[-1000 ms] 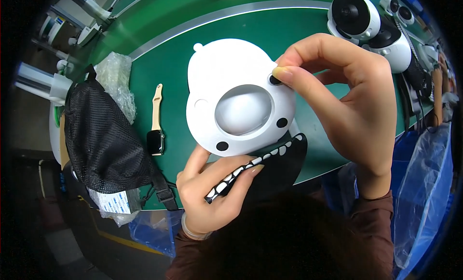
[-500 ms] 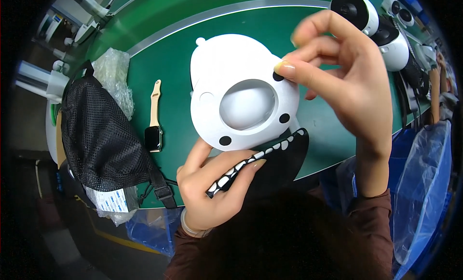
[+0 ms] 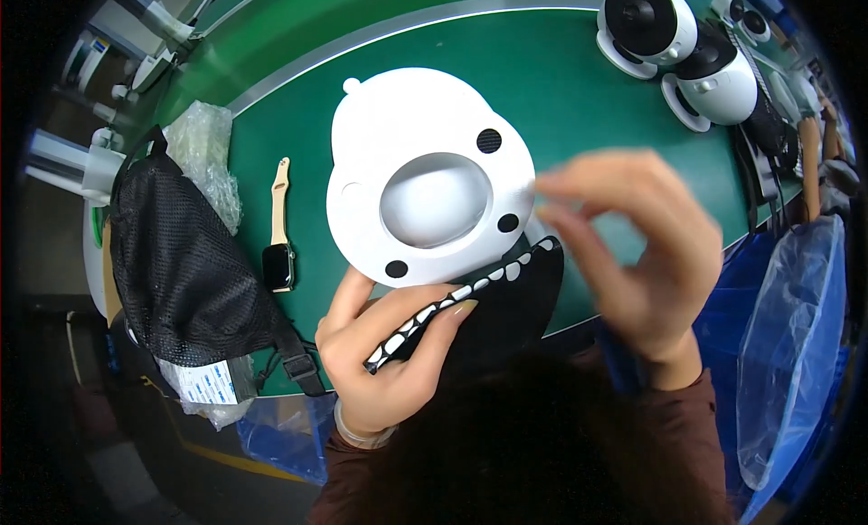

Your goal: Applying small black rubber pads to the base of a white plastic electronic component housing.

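My left hand (image 3: 384, 358) grips the lower edge of a white round plastic shell (image 3: 425, 177) with a domed hollow in its middle and three black round pads. A black sheet with white pads along its edge (image 3: 506, 299) lies under my thumb and fingers. My right hand (image 3: 633, 245) is blurred, just right of the shell, its fingertips pinched together at the shell's right rim. I cannot tell whether anything small sits between them.
A green conveyor table (image 3: 561, 82) carries a wristwatch with a beige strap (image 3: 278, 227), a black mesh bag (image 3: 185, 263), crumpled clear wrap (image 3: 206, 150) and white round devices (image 3: 674, 41) at far right. A blue plastic-lined bin (image 3: 787, 344) hangs at the right.
My right hand has come off the shell's upper right pad and dropped down to the right rim. The shell has tilted up and away in my left hand.
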A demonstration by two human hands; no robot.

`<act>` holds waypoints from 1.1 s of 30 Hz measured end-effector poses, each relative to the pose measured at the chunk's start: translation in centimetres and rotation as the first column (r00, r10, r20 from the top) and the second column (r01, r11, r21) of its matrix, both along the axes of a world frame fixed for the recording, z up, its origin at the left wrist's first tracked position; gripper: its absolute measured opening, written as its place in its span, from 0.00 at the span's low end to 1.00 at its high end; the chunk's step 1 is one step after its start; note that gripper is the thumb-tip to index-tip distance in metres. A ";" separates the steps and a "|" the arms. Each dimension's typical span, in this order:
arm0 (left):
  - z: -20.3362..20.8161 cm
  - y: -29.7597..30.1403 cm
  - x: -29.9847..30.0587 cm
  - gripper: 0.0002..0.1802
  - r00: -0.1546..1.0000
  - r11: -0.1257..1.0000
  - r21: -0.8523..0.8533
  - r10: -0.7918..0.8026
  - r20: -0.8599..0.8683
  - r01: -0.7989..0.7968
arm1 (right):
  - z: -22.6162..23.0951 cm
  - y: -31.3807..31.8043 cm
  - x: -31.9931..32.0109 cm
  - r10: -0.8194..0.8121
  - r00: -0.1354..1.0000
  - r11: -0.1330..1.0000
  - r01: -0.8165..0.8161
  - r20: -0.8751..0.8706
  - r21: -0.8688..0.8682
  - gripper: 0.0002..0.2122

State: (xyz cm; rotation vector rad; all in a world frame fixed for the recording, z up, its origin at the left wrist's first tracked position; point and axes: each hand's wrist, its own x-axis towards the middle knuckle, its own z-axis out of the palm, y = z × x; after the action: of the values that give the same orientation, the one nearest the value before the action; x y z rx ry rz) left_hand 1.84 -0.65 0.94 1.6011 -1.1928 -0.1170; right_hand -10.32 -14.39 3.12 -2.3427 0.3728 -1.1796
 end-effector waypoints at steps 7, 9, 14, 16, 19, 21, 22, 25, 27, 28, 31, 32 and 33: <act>-0.1 0.0 -0.4 0.11 0.999 0.999 -0.003 0.049 0.003 -0.049 | -2.6 2.5 0.8 -0.209 0.971 0.963 0.225 0.117 -0.145 0.12; -0.2 -0.1 -0.5 0.11 0.998 0.998 -0.014 0.063 -0.007 -0.063 | -2.7 2.8 1.2 -0.230 0.962 0.957 0.251 0.147 -0.144 0.11; -0.1 -0.4 -0.8 0.11 0.997 0.997 -0.034 0.073 -0.001 -0.073 | -2.4 2.8 1.2 -0.231 0.961 0.970 0.216 0.149 0.111 0.08; -0.3 -0.2 -0.7 0.11 0.997 0.996 -0.040 0.077 0.004 -0.077 | -2.6 3.0 1.3 -0.195 0.970 0.974 0.175 0.147 0.143 0.08; -0.3 -0.2 -0.8 0.11 0.997 0.995 -0.052 0.081 0.005 -0.080 | -2.6 2.9 1.3 -0.190 0.969 0.978 0.173 0.160 0.115 0.07; -0.3 -0.2 -0.8 0.11 0.996 0.995 -0.053 0.087 0.003 -0.086 | -2.7 3.0 1.3 -0.214 0.961 0.977 0.206 0.177 0.061 0.08; -0.3 -0.3 -0.8 0.11 0.997 0.995 -0.056 0.082 0.007 -0.082 | -2.6 3.2 1.3 -0.247 0.956 0.968 0.237 0.155 0.082 0.08; -0.4 -0.1 -0.7 0.11 0.997 0.995 -0.054 0.082 0.006 -0.081 | -2.7 3.2 1.3 -0.248 0.960 0.965 0.232 0.131 0.123 0.07; -0.4 -0.1 -0.7 0.11 0.997 0.995 -0.056 0.081 -0.001 -0.081 | -2.7 3.0 1.3 -0.218 0.967 0.970 0.200 0.131 0.138 0.07; -0.4 -0.1 -0.6 0.11 0.997 0.996 -0.038 0.078 -0.001 -0.078 | -2.6 3.0 1.4 -0.195 0.975 0.970 0.176 0.105 0.167 0.06; -0.4 -0.1 -0.4 0.11 0.997 0.997 -0.021 0.067 -0.034 -0.068 | -1.8 3.0 0.7 -0.089 0.994 0.976 0.074 0.067 0.205 0.05; -0.3 0.0 -0.5 0.11 0.996 0.998 -0.021 0.063 -0.066 -0.065 | -1.3 3.3 0.3 -0.003 0.999 0.976 -0.009 0.055 0.216 0.04; -0.2 0.1 -0.5 0.11 0.996 0.997 -0.019 0.068 -0.066 -0.070 | -0.9 3.6 -0.2 0.120 0.990 0.945 -0.139 0.079 0.295 0.04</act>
State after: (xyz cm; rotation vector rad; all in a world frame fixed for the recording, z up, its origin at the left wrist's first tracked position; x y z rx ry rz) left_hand 1.37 -0.59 0.75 1.6064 -1.0843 -0.1110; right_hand -10.50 -10.77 2.18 -2.0324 0.3444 -1.0482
